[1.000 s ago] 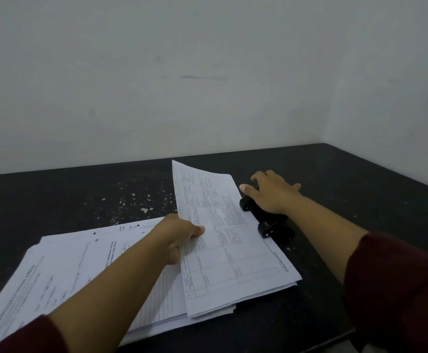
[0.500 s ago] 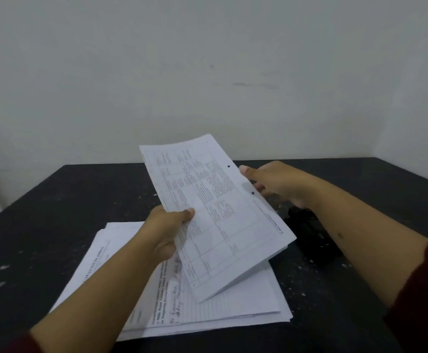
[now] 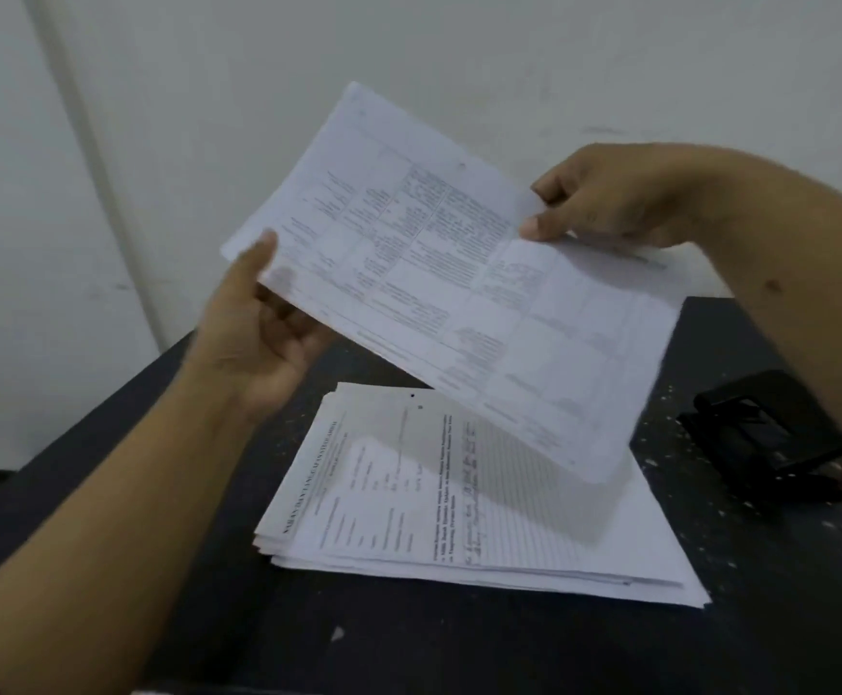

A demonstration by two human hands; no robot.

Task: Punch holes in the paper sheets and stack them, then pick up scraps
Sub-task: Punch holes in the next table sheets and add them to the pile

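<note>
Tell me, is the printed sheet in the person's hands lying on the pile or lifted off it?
Lifted off. The sheet hangs tilted in the air, pinched by the left hand and right hand, above the stack.

there is just one view, from the wide-angle camera on my head, looking forward and down over my own arms. it sits close: my forearms enter from the bottom corners and fill much of the frame. it faces the plain white wall [image 3: 509,52] beyond the dark speckled table top [image 3: 408,639], whose left edge runs diagonally up from the lower left. straight lines bow near the borders. with no second view, nothing is shared.
</note>
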